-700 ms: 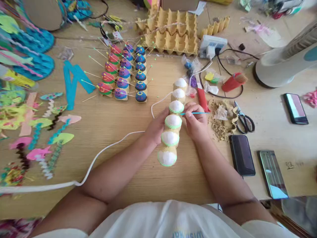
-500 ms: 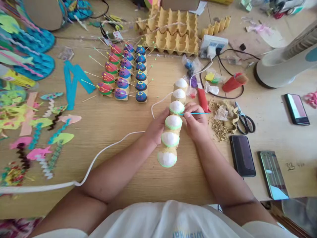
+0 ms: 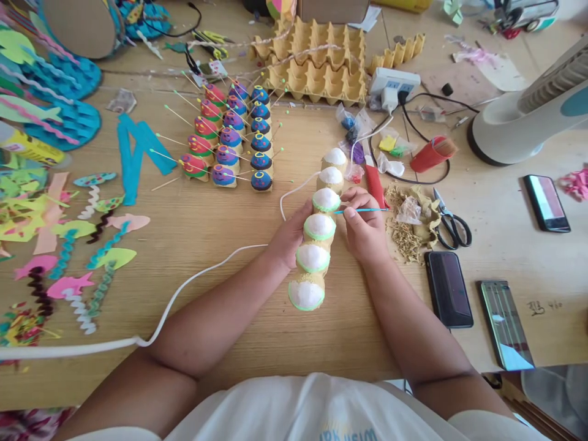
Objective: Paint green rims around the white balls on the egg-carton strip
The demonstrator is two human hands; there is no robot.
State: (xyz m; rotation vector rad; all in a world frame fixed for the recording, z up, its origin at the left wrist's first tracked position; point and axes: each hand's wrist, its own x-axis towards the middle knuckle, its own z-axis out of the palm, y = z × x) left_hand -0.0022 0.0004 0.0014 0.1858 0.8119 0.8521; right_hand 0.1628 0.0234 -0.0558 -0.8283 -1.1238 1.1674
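Note:
My left hand is closed around the side of an egg carton strip in the middle of the view. White domes cap its several cups, and light green edging runs along the lower rims of the nearer ones; the two farthest show plain white. In my right hand, pinched between thumb and fingers, is a thin blue stick. Its left tip touches or nearly touches the strip by the third cup from the far end; the exact contact is too small to tell.
Painted egg-cup strips with pins stand beyond my left hand. Egg trays and a power strip lie at the back. Scissors, phones and a fan are right; paper fish lie left. A white cord crosses leftward.
The strip has shifted slightly left at its near end. Both hands keep their hold, and the blue stick stays by the same cup.

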